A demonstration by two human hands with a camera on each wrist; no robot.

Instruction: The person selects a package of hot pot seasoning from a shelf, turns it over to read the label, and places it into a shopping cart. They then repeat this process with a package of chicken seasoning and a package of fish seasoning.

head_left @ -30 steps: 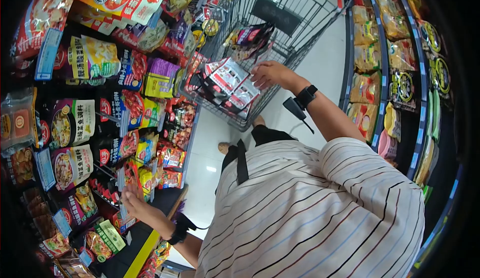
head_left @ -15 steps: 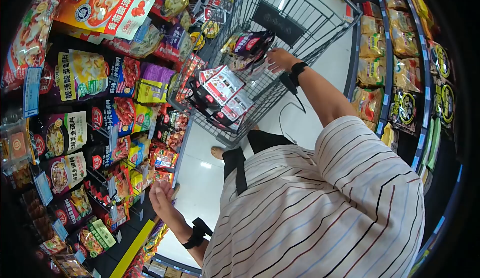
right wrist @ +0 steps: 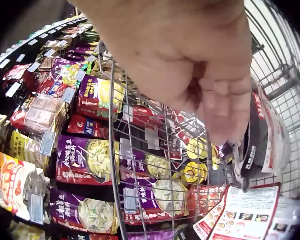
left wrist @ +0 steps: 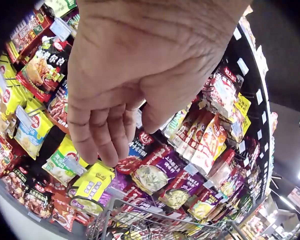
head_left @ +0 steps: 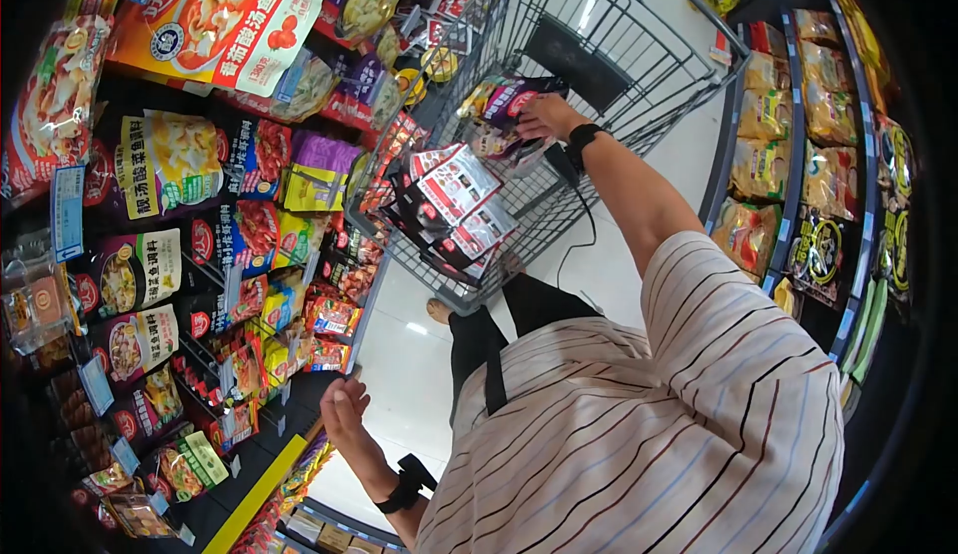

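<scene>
My right hand (head_left: 547, 119) is inside the wire shopping cart (head_left: 639, 125), at a dark purple food packet (head_left: 499, 100). In the right wrist view its fingers curl down and pinch the edge of a black packet (right wrist: 260, 140); the thumb's grip is partly hidden. Closer to me in the cart lie black packets with white-and-red printed backs (head_left: 454, 185). My left hand (head_left: 351, 424) hangs beside the shelf with loosely bent fingers and nothing in them. In the left wrist view, the left hand (left wrist: 135, 75) overlaps the racks of packets behind it.
Shelves of bagged seasonings (head_left: 170, 165) rise on the left, price tags (head_left: 68, 210) along their edges. A yellow strip (head_left: 257, 494) edges the lower shelf. To the right stands another shelf with packaged foods (head_left: 763, 170). Pale tiled floor (head_left: 399, 344) runs between.
My right hand has moved farther into the cart, from the white-backed packets to the dark purple one. My left hand has drawn back from the shelf packets toward my body.
</scene>
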